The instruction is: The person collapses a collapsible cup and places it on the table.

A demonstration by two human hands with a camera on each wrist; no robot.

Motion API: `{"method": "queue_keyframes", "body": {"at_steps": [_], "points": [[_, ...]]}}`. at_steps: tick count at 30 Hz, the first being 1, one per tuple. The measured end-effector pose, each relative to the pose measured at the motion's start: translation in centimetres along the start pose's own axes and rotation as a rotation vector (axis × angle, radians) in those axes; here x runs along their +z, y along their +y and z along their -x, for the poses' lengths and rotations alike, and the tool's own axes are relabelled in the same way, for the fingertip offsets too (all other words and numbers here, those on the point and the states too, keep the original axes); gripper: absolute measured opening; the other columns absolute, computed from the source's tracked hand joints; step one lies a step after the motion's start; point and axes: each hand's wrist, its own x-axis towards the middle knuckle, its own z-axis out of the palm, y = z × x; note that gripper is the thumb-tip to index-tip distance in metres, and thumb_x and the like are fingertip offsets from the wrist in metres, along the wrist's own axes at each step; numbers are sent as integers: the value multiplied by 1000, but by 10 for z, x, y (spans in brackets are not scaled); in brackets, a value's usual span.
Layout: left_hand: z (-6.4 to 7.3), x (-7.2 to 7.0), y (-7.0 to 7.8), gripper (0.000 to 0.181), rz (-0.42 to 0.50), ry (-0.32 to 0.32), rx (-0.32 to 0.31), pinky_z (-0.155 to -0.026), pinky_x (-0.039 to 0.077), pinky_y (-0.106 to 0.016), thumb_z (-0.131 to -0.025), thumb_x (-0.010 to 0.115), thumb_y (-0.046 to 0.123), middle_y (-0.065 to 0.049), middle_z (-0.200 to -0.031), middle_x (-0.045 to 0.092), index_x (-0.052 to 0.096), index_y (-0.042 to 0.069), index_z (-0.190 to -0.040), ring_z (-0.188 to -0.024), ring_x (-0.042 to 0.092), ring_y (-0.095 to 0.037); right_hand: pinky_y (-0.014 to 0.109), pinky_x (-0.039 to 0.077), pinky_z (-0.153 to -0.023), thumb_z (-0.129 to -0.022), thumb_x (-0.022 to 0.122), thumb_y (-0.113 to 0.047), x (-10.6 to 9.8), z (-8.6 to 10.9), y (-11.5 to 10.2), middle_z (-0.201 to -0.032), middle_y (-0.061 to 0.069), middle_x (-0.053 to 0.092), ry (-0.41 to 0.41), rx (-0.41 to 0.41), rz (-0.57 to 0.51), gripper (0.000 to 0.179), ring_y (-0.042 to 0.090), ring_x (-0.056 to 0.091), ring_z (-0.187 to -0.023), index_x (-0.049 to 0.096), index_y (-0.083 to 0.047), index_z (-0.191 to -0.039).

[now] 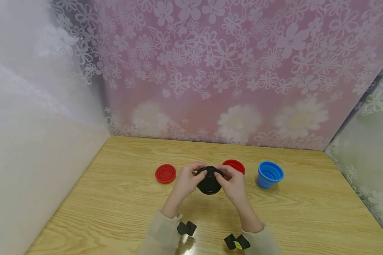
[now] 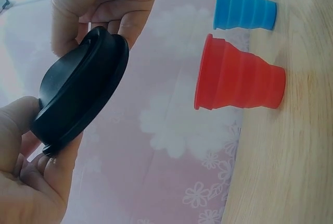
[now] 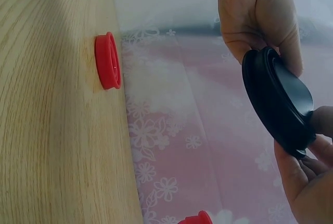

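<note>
A round black collapsible cup [image 1: 209, 185], folded flat, is held up above the table between both hands. My left hand [image 1: 186, 180] grips its left side and my right hand [image 1: 234, 182] its right, thumbs on the near face and fingers behind. Seen edge-on in the left wrist view, the black cup [image 2: 83, 91] shows a thick rim and tilts. Just behind the right hand stands an extended red cup [image 1: 234, 164], partly hidden by it. The right wrist view shows the black cup [image 3: 278, 101] from its other side, pinched at both ends.
A red cup folded flat [image 1: 165, 174] lies on the wooden table [image 1: 121, 198] left of the hands. An extended blue cup [image 1: 270, 174] stands to the right, tilted in the head view. Flowered cloth [image 1: 194, 71] hangs behind the table, with pale walls at both sides.
</note>
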Motion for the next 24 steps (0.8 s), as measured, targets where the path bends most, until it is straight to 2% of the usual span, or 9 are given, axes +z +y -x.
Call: {"method": "queue_keyframes", "body": {"at_steps": [7, 15, 24], "points": [[1, -2, 3, 17, -25, -7, -5, -65, 50, -25, -84, 55, -2, -16, -90, 62, 63, -5, -99, -82, 58, -25, 30, 51, -68, -80, 63, -1, 0, 0, -1, -90, 19, 63, -19, 9, -31, 19, 26, 62, -77, 62, 7, -97], [0, -4, 0, 17, -19, -26, -10, -63, 50, -23, -84, 55, 0, -15, -90, 62, 63, -4, -99, -77, 59, -23, 28, 51, -66, -81, 62, -1, -2, 0, -1, -88, 18, 63, -51, -11, -51, 17, 25, 62, -74, 62, 7, -96], [0, -10, -3, 20, 0, -69, 16, -63, 51, -24, -87, 53, 1, -18, -97, 62, 61, -6, -104, -77, 61, -24, 29, 51, -66, -83, 59, 0, -4, -2, 2, -88, 22, 62, -127, 10, -187, 19, 20, 63, -74, 61, 9, -98]]}}
